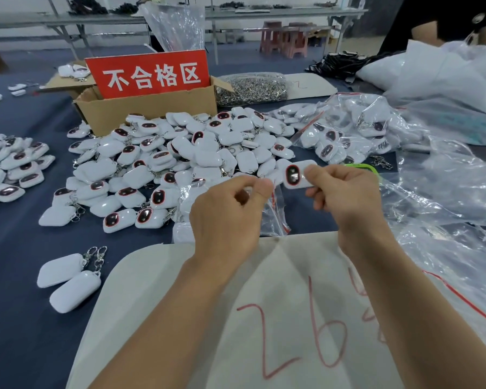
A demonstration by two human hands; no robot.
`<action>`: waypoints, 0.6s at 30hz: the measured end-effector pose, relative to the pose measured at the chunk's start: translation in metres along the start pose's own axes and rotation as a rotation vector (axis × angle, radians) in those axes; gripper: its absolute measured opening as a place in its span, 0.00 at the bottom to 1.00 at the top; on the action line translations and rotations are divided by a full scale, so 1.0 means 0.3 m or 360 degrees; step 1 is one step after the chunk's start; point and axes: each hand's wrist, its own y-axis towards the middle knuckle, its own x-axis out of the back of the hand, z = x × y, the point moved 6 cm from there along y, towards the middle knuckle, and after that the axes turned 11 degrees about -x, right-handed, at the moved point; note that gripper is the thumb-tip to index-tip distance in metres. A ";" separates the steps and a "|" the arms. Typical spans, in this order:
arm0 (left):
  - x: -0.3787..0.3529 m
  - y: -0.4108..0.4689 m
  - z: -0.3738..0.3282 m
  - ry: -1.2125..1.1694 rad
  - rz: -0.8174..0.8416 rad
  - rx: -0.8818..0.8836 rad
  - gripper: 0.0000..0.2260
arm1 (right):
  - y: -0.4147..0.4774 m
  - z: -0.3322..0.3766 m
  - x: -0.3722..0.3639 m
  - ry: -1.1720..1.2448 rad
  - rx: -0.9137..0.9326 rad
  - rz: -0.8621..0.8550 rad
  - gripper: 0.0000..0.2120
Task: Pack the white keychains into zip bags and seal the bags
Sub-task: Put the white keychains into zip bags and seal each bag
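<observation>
Near side of the cardboard box [141, 110], past the keychain pile [180, 155], the right hand [345, 192] pinches one white keychain [295, 175]. The left hand [230, 209] pinches a clear zip bag [277, 211] by its top.

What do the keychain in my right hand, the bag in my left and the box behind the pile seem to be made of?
Keychain: likely glossy white plastic, by its highlights, with a dark shiny inset. Zip bag: thin clear plastic film, see-through and crinkled. Box: matte brown cardboard, probably corrugated, with folded flaps.
</observation>
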 end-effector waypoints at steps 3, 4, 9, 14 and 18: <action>-0.060 -0.023 -0.006 0.0686 0.0427 0.0001 0.23 | 0.003 -0.001 0.034 -0.0121 0.0024 -0.0195 0.11; -0.079 -0.031 -0.010 0.0808 0.0547 -0.0005 0.24 | -0.001 -0.002 0.033 -0.0163 0.0036 -0.0233 0.09; -0.072 -0.028 -0.010 0.0681 0.0524 0.0033 0.14 | -0.004 -0.008 0.003 -0.0305 0.0033 -0.0170 0.09; -0.040 -0.048 -0.087 0.0277 0.0283 -0.0249 0.12 | -0.031 -0.022 -0.061 -0.0322 -0.0034 0.0225 0.11; -0.025 -0.061 -0.138 0.0139 0.0160 -0.0528 0.10 | -0.052 -0.017 -0.092 -0.0441 0.0043 0.0432 0.18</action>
